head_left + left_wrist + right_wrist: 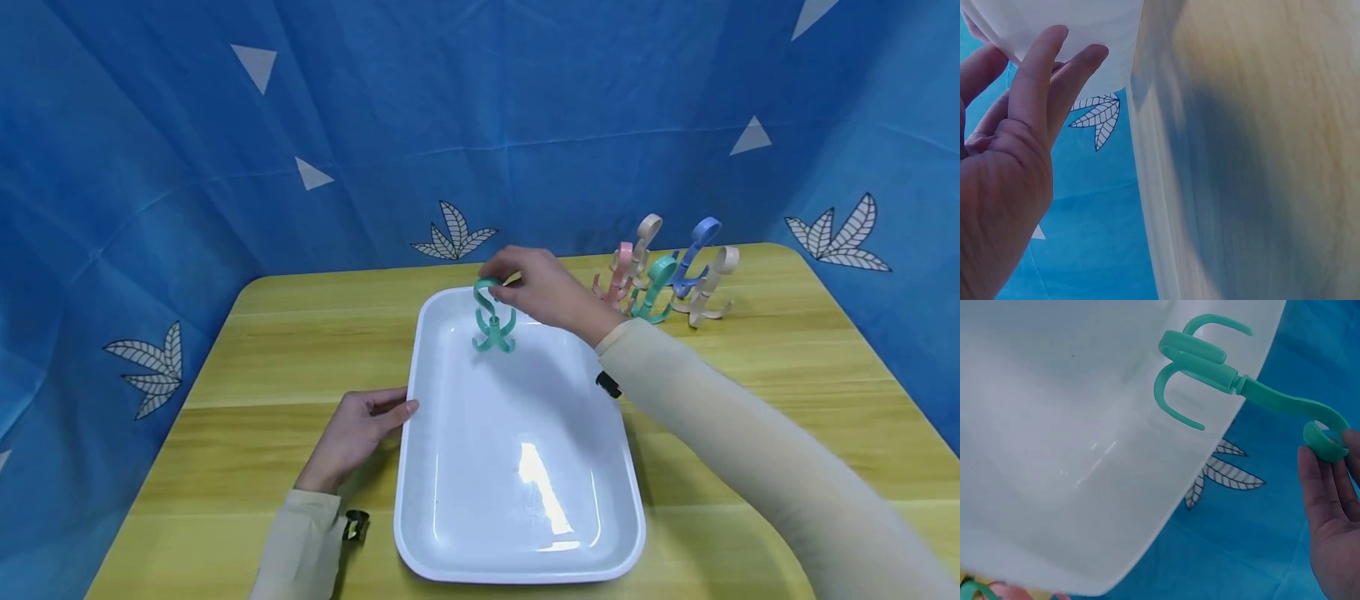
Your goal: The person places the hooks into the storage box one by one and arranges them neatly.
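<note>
By its curved top, my right hand (543, 287) pinches a green multi-prong hook (493, 333) over the far end of a white tray (517, 417). In the right wrist view the fingertips meet at the curl of the hook (1207, 365), whose prongs point in over the tray. At the tray's left side, my left hand (363, 433) holds the rim, thumb at the top edge. The left wrist view has its fingers (1038, 81) against the tray's outer wall (1107, 37).
Right of the tray's far end stands a cluster of similar hooks: pink (621, 271), green (660, 283), blue (697, 250) and beige ones (708, 287). They sit on a wooden table (300, 333). A blue cloth (375, 108) hangs behind and at both sides.
</note>
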Available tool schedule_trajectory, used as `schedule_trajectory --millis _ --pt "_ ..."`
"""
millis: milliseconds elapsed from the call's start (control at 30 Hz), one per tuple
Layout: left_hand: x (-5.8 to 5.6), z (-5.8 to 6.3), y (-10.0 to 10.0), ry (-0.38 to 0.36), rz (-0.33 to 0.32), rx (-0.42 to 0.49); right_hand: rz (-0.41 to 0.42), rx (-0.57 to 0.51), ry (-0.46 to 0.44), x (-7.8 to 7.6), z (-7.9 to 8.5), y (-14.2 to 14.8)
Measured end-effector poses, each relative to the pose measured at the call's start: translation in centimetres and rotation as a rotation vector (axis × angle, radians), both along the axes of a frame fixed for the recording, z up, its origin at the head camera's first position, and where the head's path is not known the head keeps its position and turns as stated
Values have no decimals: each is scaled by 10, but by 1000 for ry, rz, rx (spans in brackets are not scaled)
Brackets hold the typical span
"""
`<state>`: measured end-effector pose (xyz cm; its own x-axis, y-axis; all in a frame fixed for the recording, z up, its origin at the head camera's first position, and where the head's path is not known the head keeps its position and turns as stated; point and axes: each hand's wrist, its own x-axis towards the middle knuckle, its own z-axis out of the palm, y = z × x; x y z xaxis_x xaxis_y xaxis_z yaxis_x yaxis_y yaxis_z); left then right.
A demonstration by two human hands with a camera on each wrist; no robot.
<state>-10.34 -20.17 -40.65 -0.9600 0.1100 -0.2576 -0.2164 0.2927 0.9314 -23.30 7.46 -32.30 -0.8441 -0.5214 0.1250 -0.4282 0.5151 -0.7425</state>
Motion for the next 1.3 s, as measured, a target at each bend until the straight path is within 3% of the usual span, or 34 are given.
schedule_trajectory --millis 333,533,900,1300 --pt "2 1 1 -9 2 6 9 10 -16 -11 -18 -13" --pt "3 0 2 -7 -2 14 5 25 -33 -12 -21 -13" --pt "2 1 2 -3 7 22 4 15 -18 -6 -11 8" --pt "2 2 2 -26 7 26 -67 -14 7 7 7 35"
